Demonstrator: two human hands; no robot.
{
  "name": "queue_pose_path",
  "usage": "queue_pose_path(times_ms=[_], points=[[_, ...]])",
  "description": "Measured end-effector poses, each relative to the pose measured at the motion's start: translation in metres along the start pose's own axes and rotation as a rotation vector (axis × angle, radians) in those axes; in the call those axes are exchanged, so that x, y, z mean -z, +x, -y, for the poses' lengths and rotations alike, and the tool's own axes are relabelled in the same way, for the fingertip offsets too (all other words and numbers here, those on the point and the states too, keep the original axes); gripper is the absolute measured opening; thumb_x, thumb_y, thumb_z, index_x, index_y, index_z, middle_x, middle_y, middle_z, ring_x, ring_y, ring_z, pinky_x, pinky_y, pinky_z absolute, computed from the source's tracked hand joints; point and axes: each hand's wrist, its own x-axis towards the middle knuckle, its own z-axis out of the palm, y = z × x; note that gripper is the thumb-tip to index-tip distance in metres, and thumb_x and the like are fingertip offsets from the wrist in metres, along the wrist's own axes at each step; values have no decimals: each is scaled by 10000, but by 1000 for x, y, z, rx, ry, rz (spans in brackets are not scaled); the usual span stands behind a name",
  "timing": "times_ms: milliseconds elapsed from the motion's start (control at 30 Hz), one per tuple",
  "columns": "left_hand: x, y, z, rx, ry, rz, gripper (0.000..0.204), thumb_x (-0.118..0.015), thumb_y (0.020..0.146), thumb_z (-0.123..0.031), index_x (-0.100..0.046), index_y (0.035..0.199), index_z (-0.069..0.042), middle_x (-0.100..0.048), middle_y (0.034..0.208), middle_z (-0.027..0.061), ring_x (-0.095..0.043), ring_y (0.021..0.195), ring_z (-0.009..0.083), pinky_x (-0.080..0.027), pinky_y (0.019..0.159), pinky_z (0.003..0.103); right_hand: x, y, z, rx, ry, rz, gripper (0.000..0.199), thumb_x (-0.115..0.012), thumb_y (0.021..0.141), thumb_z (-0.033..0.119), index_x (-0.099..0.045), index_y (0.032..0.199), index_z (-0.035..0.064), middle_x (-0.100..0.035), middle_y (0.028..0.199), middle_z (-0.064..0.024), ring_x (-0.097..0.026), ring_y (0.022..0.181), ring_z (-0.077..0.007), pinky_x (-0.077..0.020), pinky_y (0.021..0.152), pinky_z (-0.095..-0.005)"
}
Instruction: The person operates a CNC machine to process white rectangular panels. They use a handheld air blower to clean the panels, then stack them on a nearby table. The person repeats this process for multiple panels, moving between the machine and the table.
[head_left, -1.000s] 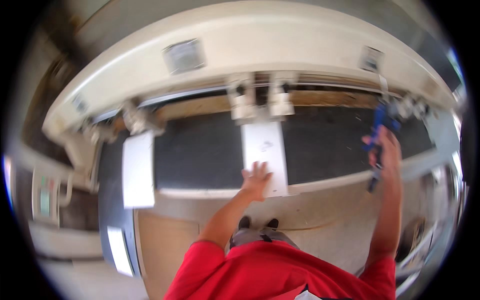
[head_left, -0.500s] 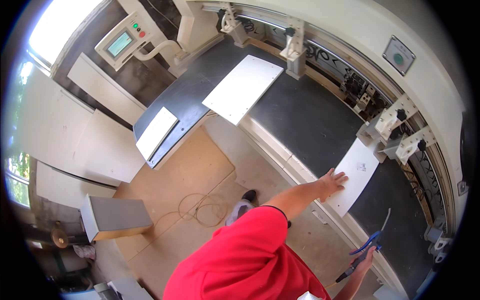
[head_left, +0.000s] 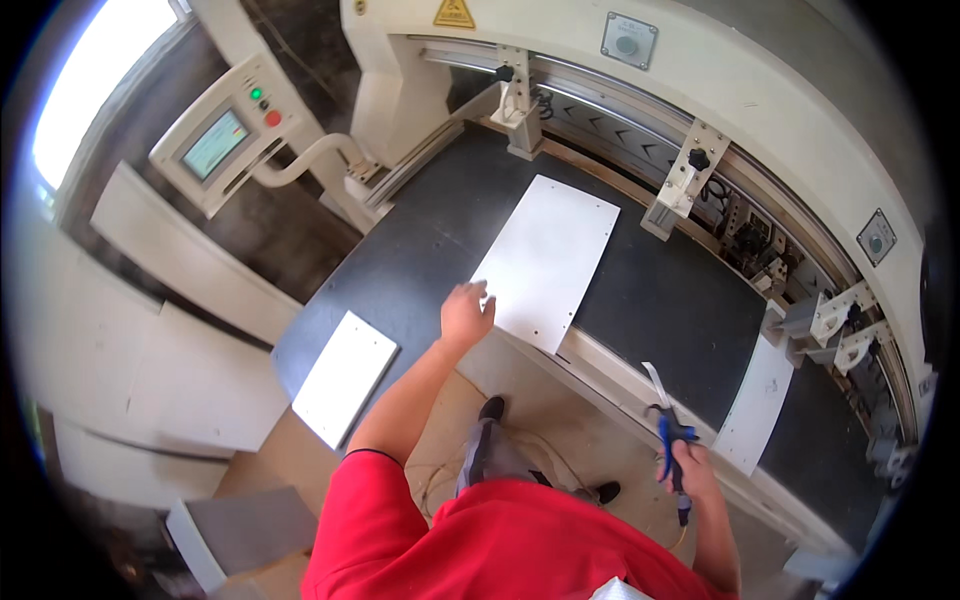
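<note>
My left hand (head_left: 467, 316) is at the near left edge of a large white panel (head_left: 553, 258) with small holes along its ends. Its fingers are a little apart and hold nothing; whether they touch the panel, I cannot tell. In my right hand (head_left: 690, 470) is a blue and black air blow gun (head_left: 674, 432), its thin nozzle pointing up and away over the machine's front edge. A narrow white panel (head_left: 757, 405) lies to the right of the blow gun, its far end at the machine's clamps. Another small white panel (head_left: 345, 378) rests at the table's left end.
The dark machine table (head_left: 670, 300) runs under a beam with several clamp brackets (head_left: 687, 180). A control panel with a screen (head_left: 215, 145) stands at the far left. Large pale boards (head_left: 130, 340) lean at the left, above a grey box (head_left: 250, 530). A hose (head_left: 545, 450) lies on the floor.
My left hand has left the narrow panel on the right and moved left to the large panel. The blow gun in my right hand has swung leftward. The view has turned left.
</note>
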Motion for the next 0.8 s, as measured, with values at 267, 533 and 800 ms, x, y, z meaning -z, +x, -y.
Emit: queue_pose_path(times_ms=[267,533,800], points=[[-24,208,-203,-280,-553,-67,437,-728,804,-311,-588,1101,-22,-646,786,122,-641,731,316,-503,613,401,-106,26,56,-7,250,-377,521,-417,992,470,-558,1069,-26,-662,718,-144,-545,414,-162,-432,394,-277],[-91,247,-296,-285,-554,-51,310,-646,852,-308,-610,855,-1,-638,708,193,-634,644,387,-516,593,460,-128,9,34,-34,352,-442,585,-402,987,515,-548,1085,-43,-662,718,-165,-543,402,-159,-414,375,-272],[-72,274,-245,214,-778,-258,385,-598,880,-320,-649,850,61,-640,796,286,-627,782,464,-489,699,493,-99,23,42,63,270,-309,574,-405,990,501,-557,1083,-44,-667,731,-149,-546,416,-148,-423,395,-256]])
